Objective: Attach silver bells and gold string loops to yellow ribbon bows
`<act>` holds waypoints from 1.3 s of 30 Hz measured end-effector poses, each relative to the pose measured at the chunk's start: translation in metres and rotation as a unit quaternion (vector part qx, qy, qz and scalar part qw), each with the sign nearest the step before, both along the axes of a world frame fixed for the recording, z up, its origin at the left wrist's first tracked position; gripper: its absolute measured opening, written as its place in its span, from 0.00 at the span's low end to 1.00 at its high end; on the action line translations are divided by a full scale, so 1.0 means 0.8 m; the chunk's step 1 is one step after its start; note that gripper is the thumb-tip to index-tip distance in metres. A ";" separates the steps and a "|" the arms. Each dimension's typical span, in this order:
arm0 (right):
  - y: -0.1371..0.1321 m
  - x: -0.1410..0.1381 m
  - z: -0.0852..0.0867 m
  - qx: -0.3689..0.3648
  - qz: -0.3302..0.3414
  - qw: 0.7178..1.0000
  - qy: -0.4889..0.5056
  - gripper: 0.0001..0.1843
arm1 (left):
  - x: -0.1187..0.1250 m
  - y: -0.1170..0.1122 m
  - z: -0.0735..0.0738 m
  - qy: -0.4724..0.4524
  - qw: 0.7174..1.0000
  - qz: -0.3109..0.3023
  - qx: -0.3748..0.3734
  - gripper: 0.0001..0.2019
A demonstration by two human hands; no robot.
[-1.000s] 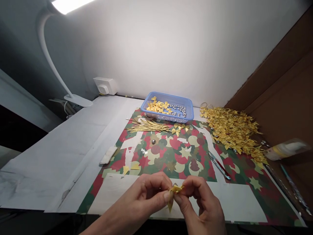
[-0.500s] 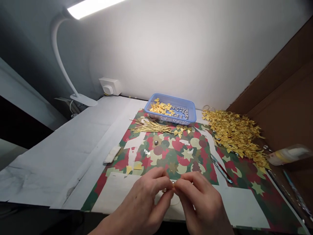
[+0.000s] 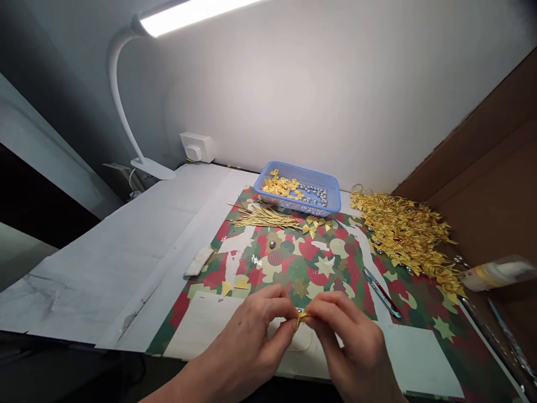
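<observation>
My left hand (image 3: 257, 331) and my right hand (image 3: 352, 342) meet low in the middle, thumbs and fingertips pinched. Between them is a small gold ribbon bow (image 3: 301, 317), each hand gripping one side. A silver bell (image 3: 299, 310) shows just behind the bow, and a thin gold cord (image 3: 309, 343) loops below it. Whether the bell is fastened to the bow is hidden by my fingers. Both hands are over a white sheet (image 3: 197, 330) on the patterned mat (image 3: 277, 274). Two yellow ribbon pieces (image 3: 241, 283) lie left of my hands.
A blue basket (image 3: 331, 211) holds gold bows and silver bells. Gold cords (image 3: 264, 218) and several bows (image 3: 315, 225) lie before it. Tweezers (image 3: 388, 299), a heap of gold bows (image 3: 406, 235) and a bottle (image 3: 495, 274) are on the right. One bell (image 3: 272, 244) sits mid-mat.
The view has shifted slightly, so the scene sits further right. More of the gold bow and the cord loop now shows between my fingertips, which remain pinched together.
</observation>
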State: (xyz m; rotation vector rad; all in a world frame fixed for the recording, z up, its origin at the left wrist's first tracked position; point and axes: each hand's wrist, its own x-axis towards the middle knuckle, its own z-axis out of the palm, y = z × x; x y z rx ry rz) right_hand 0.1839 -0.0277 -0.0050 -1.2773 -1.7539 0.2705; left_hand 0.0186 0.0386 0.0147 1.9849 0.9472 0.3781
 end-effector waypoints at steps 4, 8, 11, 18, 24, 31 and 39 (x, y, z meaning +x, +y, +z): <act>-0.003 -0.008 -0.016 0.006 -0.009 0.999 -0.040 0.14 | -0.002 -0.002 0.002 0.005 1.000 -0.005 0.026 0.13; 0.002 -0.018 -0.021 0.044 -0.011 0.996 -0.082 0.15 | -0.002 -0.003 -0.002 0.007 1.000 -0.004 0.027 0.15; 0.007 -0.025 -0.015 0.111 -0.020 0.990 -0.086 0.16 | 0.001 -0.003 -0.005 0.007 1.000 -0.002 0.013 0.15; 0.009 -0.018 0.003 0.081 -0.025 0.995 0.044 0.14 | 0.002 0.001 -0.003 0.000 1.000 0.010 0.015 0.14; 0.004 -0.022 -0.003 -0.013 0.041 0.983 0.176 0.10 | 0.005 0.003 -0.010 0.002 0.999 0.005 0.052 0.16; -0.009 -0.019 -0.003 -0.094 -0.094 0.933 0.333 0.11 | 0.002 0.003 -0.012 0.008 0.995 0.025 0.095 0.12; -0.008 -0.020 -0.019 -0.228 -0.066 0.915 0.326 0.16 | -0.011 0.009 0.001 -0.084 0.976 0.060 0.190 0.11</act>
